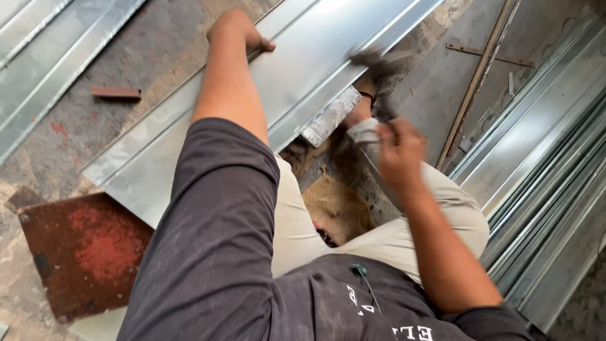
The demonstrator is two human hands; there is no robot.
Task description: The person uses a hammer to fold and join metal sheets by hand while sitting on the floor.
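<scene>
Rust-red steel plate [85, 252] lies on the floor at the lower left of the frame, with a small brown metal bar [116, 93] above it on the bare concrete. Right of these, a long shiny metal sheet [297, 76] runs from the lower left toward the top centre. The left hand [237, 31] presses down on its far edge at the top centre, fingers curled over the rim, apparently pinning it flat. The sheet already carries folded ridges along its length; near its right edge a short block of metal [329, 116] sits under it, and the work there looks only partly done, as I judge it.

Further right, the right hand [399, 151] is closed in a fist around a hammer handle, and the hammer head [379, 63] is blurred just above the sheet's right edge. The sheet thus lies between the two hands. More folded sheets [543, 164] are stacked at the far right.
</scene>
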